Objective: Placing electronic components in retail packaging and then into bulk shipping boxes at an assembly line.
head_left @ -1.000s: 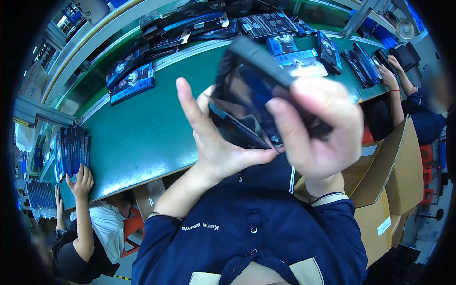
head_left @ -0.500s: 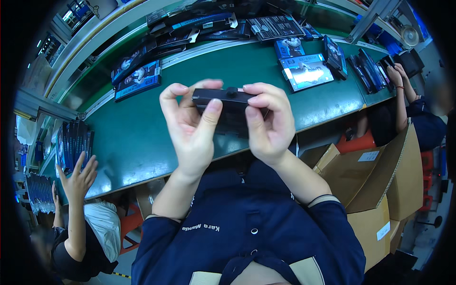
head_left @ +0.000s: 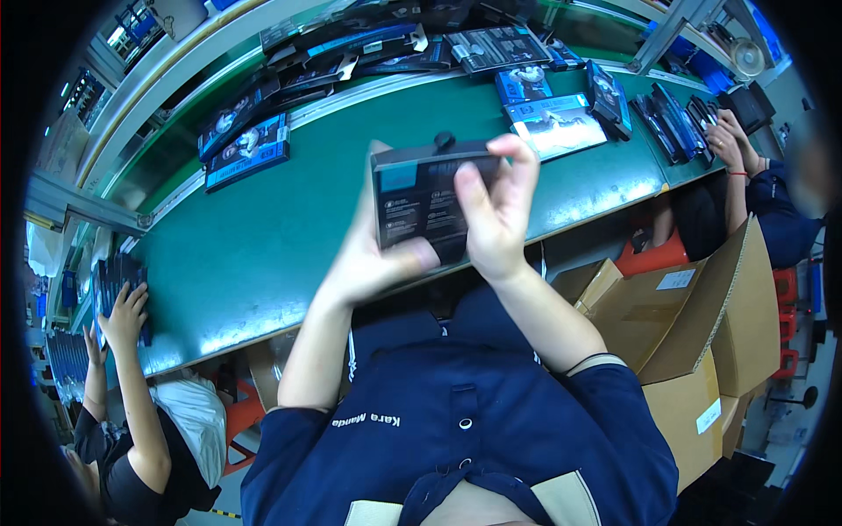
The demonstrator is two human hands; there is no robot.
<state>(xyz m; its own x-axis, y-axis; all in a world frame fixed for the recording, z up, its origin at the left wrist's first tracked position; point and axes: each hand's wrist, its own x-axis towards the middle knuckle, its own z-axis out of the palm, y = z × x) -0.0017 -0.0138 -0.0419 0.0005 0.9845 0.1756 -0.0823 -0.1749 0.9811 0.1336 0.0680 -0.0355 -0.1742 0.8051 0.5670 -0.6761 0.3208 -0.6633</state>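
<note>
A dark retail box (head_left: 419,206) with a blue patch and small pale print is held up above the front of the green bench. My left hand (head_left: 373,263) grips its left side and lower edge, thumb lying across the bottom of the printed face; its other fingers are blurred or hidden behind the box. At the upper right, my right hand (head_left: 498,210) clasps the box with the thumb on the printed face and the fingers bent at the top edge. A small black hanging tab (head_left: 445,140) sticks up from the box's top.
Several dark blue boxes (head_left: 250,156) lie along the back of the green bench (head_left: 237,254). More boxes (head_left: 557,123) rest at the back right. An open carton (head_left: 667,316) stands at my right. Co-workers' hands (head_left: 127,311) handle boxes at both ends.
The box has tipped so its printed face shows, where its narrow edge showed before. My left hand has slid down its side. The co-worker's hand at left has moved onto the stacked boxes.
</note>
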